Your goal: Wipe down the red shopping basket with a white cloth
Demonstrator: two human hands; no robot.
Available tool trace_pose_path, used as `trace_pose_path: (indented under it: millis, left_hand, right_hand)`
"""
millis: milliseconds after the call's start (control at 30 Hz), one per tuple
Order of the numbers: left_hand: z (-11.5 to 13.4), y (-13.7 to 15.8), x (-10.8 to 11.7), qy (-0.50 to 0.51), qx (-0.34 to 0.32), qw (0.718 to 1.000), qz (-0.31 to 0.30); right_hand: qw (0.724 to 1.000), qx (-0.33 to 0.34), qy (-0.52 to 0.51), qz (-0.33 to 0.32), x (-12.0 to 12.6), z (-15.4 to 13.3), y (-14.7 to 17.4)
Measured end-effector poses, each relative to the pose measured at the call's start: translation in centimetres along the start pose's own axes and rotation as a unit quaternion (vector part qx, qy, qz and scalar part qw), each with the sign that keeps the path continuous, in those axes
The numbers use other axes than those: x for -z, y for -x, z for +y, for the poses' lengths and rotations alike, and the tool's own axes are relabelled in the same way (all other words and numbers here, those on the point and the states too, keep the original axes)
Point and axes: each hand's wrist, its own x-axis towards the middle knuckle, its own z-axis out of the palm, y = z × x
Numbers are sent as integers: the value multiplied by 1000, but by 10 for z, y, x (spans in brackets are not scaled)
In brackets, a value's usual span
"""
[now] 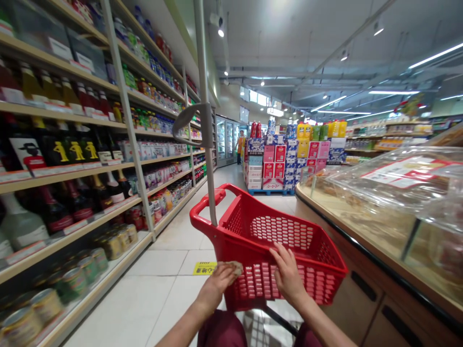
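Observation:
A red plastic shopping cart (pixel 282 207) with perforated sides stands right in front of me; its basket is empty. From its handle end rises a metal pole (pixel 203 72) with a grey loop holder (pixel 191 126). My left hand (pixel 220 283) is closed on a crumpled, greyish-beige cloth (pixel 235 268), which touches the near side of the cart by the corner. Over the cart's upper near edge hook the fingers of my right hand (pixel 288 273), with its thumb against the perforated side. My knees show below, in dark red trousers.
Shelves of bottles and cans (pixel 119 159) run along the left. A counter (pixel 383 231) with clear plastic covers is close on the right. Stacked boxes (pixel 273 166) stand ahead, and a person in an orange top (pixel 240 144) is farther back. A yellow floor sticker (pixel 204 268) lies beside the cart.

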Motion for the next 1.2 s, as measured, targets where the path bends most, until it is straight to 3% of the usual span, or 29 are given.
trace_pose_path:
  millis: [100, 167, 267, 333, 367, 433, 500, 567, 667, 800, 900, 1033, 1200]
  left_hand:
    - [26, -28, -6, 147, 147, 975, 79]
    - [46, -53, -6, 288, 252, 920, 85]
    - [71, -75, -2, 499, 294, 814, 54]
    - [75, -76, 6, 548, 280, 788, 12]
    - [73, -75, 12, 534, 274, 800, -18]
    - [60, -73, 27, 418, 264, 868, -56]
    - [40, -73, 41, 209, 240, 947, -38]
    - [18, -75, 50, -4, 198, 980, -3]
    - [-5, -76, 51, -172, 150, 973, -17]
    - [-10, -73, 44, -228, 137, 963, -25]
    - [-6, -72, 42, -243, 134, 960, -25]
    - [-2, -76, 41, -251, 158, 955, -17]
    - [-1, -82, 40, -270, 178, 946, -19]
  right_hand:
    - [996, -51, -78, 6, -2, -37, 4]
    - [987, -84, -137, 6, -9, -65, 2]
    - [976, -124, -173, 46, -19, -91, -3]
    - [969, -141, -189, 80, -18, -92, -6]
    - [965, -142, -201, 92, -16, -89, -9]
    - [961, -134, -215, 111, -7, -79, -17]
    - [966, -103, -200, 128, 2, -70, -30]
    - [977, -50, -159, 133, 5, -63, -40]
    - [991, 41, -98, 79, -7, -55, -31]
    - [991, 120, -52, -37, -29, -43, 17]
    - [992, 121, -36, -19, -23, -36, 28]
    - [994, 101, -11, 30, -3, -26, 7]
    - [991, 124, 19, -56, 5, -6, 32]
